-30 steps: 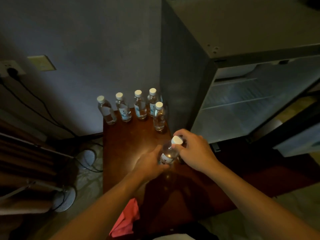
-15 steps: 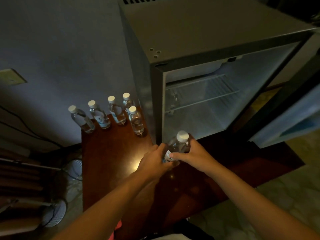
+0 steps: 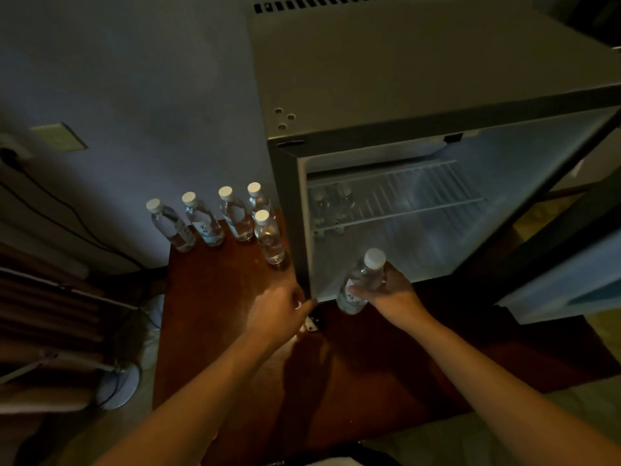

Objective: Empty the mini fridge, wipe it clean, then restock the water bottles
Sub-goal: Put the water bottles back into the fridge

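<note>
The grey mini fridge (image 3: 420, 79) stands open on the dark wooden table (image 3: 218, 314). My right hand (image 3: 389, 290) grips a clear water bottle (image 3: 361, 284) with a white cap, tilted, just in front of the fridge's lower opening. My left hand (image 3: 279, 311) hovers beside the fridge's lower left corner, fingers loosely curled and holding nothing. Several more white-capped bottles (image 3: 235, 216) stand in a group on the table left of the fridge. Dim bottle shapes (image 3: 332, 203) show at the left end of the wire shelf (image 3: 420, 196).
The fridge door (image 3: 571, 280) hangs open at the right. A small white part (image 3: 311, 326) lies under the fridge's front corner. A wall socket with a black cable (image 3: 13, 156) and a floor fan (image 3: 117, 388) are on the left.
My left hand has let go of the bottle and drawn back left. My right hand has carried the bottle right and forward toward the fridge opening. The view has shifted toward the fridge.
</note>
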Motion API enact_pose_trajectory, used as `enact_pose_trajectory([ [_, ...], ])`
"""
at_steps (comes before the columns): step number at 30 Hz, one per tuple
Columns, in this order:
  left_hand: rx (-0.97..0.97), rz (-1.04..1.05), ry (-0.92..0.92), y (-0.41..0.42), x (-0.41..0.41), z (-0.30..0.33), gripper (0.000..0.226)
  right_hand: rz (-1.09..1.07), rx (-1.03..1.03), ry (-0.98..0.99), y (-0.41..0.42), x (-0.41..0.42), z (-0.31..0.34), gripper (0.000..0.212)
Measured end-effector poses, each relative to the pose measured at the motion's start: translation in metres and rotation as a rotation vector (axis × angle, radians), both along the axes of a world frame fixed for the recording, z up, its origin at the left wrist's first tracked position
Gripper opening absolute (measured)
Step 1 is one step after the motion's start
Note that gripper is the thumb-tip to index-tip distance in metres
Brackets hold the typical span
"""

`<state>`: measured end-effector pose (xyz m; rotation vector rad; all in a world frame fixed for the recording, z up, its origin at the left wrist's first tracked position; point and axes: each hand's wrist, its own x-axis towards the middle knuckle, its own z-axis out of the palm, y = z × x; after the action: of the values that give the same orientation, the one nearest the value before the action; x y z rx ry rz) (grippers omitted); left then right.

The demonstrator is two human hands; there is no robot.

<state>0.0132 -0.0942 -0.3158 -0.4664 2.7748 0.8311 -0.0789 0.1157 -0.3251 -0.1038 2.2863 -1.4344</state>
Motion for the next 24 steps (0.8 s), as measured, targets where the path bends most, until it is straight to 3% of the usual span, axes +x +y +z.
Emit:
enact_pose_trajectory([
  [5, -0.063, 0.135, 0.083, -0.006, -0.003, 0.002, 0.030, 0.041, 0.091, 0.057, 0.008, -0.029, -0.011, 0.065],
  [24, -0.032, 0.216, 0.104, 0.001, -0.021, 0.015, 0.033, 0.172, 0.036, 0.131, 0.017, -0.075, -0.031, 0.060],
])
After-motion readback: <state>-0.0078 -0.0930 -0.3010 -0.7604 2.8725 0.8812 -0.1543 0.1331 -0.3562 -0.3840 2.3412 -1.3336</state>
